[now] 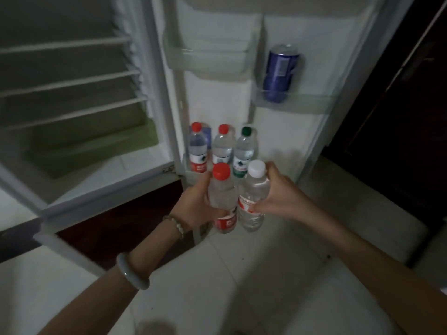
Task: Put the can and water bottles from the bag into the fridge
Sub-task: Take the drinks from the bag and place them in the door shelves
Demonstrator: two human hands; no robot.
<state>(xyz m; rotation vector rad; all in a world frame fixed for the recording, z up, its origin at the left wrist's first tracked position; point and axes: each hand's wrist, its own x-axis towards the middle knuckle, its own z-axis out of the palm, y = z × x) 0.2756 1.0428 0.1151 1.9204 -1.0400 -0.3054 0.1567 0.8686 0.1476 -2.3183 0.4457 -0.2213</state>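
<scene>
My left hand (196, 204) grips a red-capped water bottle (222, 189) upright. Beside it, my right hand (278, 194) grips a white-capped water bottle (254, 189). Both bottles are held side by side just in front of the open fridge door's bottom rack (187, 165). In that rack stand three bottles: a red-capped one at the left (197, 146), a red-capped one in the middle (223, 146) and a green-capped one (244, 148). A blue can (280, 71) stands in a door shelf (302, 102) higher up on the right.
The fridge interior (72, 93) at the left shows several bare shelves and a green drawer (96, 146). An empty door bin (208, 59) hangs at the top middle. Pale floor tiles (242, 286) lie below; dark furniture (399, 105) stands at the right.
</scene>
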